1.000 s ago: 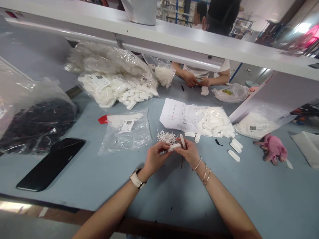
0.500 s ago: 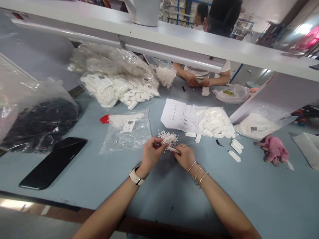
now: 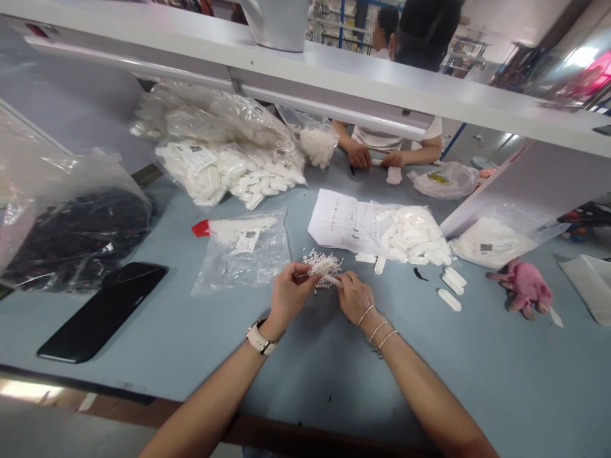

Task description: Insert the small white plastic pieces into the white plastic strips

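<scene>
My left hand (image 3: 292, 289) is closed on a white plastic strip with a row of small openings (image 3: 321, 267), pinched between thumb and fingers. In my right hand (image 3: 354, 298) is a thin white stick-like tool (image 3: 331, 279), its tip pointing left toward the strip. Whether the tip touches the strip I cannot tell. Under and behind both hands lies a loose pile of tiny white pieces (image 3: 326, 256). Two white plastic parts (image 3: 379, 264) rest just to the right, beside a clear bag of similar white parts (image 3: 413, 235) and a printed sheet (image 3: 341, 219).
A flat clear bag (image 3: 243, 270) and a black phone (image 3: 102, 312) lie left. Large bags of white parts (image 3: 224, 152) stand behind. Loose white parts (image 3: 449, 299) and a pink glove (image 3: 525, 287) are right. A shelf (image 3: 334, 70) crosses above; a co-worker's hands (image 3: 377, 157) work opposite.
My right hand has shifted slightly right with the stick-like tool. My left hand stays nearly in place with the strip. The co-worker's hands have moved a little apart.
</scene>
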The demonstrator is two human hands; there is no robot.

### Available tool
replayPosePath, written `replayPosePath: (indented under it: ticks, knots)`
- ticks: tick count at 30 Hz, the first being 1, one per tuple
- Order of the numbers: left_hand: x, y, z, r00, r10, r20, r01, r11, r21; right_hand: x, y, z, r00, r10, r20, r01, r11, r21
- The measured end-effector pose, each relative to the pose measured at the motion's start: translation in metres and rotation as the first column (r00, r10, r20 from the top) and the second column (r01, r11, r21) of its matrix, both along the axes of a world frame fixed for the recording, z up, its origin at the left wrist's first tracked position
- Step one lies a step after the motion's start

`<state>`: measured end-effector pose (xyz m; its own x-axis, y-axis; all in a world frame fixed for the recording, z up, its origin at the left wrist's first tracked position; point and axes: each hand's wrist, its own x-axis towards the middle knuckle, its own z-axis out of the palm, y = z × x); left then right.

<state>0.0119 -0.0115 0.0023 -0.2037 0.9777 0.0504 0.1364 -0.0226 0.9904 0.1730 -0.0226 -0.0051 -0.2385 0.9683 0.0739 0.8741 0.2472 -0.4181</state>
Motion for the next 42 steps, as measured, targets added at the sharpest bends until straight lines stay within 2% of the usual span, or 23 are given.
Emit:
replayPosePath:
  ticks: [4, 7, 10, 14, 21, 36, 39, 42]
  knots:
    - [0.000, -0.001, -0.001, 0.998, -0.047, -0.035, 0.047, 0.999, 0.000, 0.012, 0.007, -0.001, 0.947, -0.102, -0.303, 0.134, 0.987, 0.084]
    - [0.003, -0.003, -0.005, 0.992, -0.115, -0.054, 0.117, 0.993, 0.026, 0.014, 0.009, 0.002, 0.834, -0.135, -0.536, 0.150, 0.989, -0.015]
    - [0.006, -0.005, -0.011, 0.984, -0.159, -0.080, 0.164, 0.985, 0.048, 0.010, 0.007, 0.005, 0.750, -0.155, -0.643, 0.108, 0.988, -0.112]
    - [0.007, -0.006, -0.016, 0.975, -0.191, -0.115, 0.198, 0.978, 0.059, 0.006, 0.004, 0.007, 0.730, -0.151, -0.667, 0.108, 0.989, -0.104]
    - [0.009, -0.008, -0.016, 0.974, -0.165, -0.153, 0.180, 0.980, 0.089, 0.004, 0.003, 0.005, 0.783, -0.091, -0.615, 0.118, 0.993, 0.004]
    - [0.010, -0.009, -0.020, 0.975, -0.173, -0.138, 0.191, 0.973, 0.126, 0.000, 0.001, 0.003, 0.776, -0.087, -0.624, 0.126, 0.992, 0.018]
    - [0.009, -0.009, -0.019, 0.972, -0.185, -0.142, 0.205, 0.968, 0.145, 0.000, 0.000, 0.004, 0.741, -0.151, -0.654, 0.173, 0.984, -0.032]
    - [0.009, -0.008, -0.018, 0.973, -0.191, -0.129, 0.213, 0.960, 0.184, 0.002, 0.002, 0.005, 0.687, -0.254, -0.681, 0.192, 0.967, -0.167]
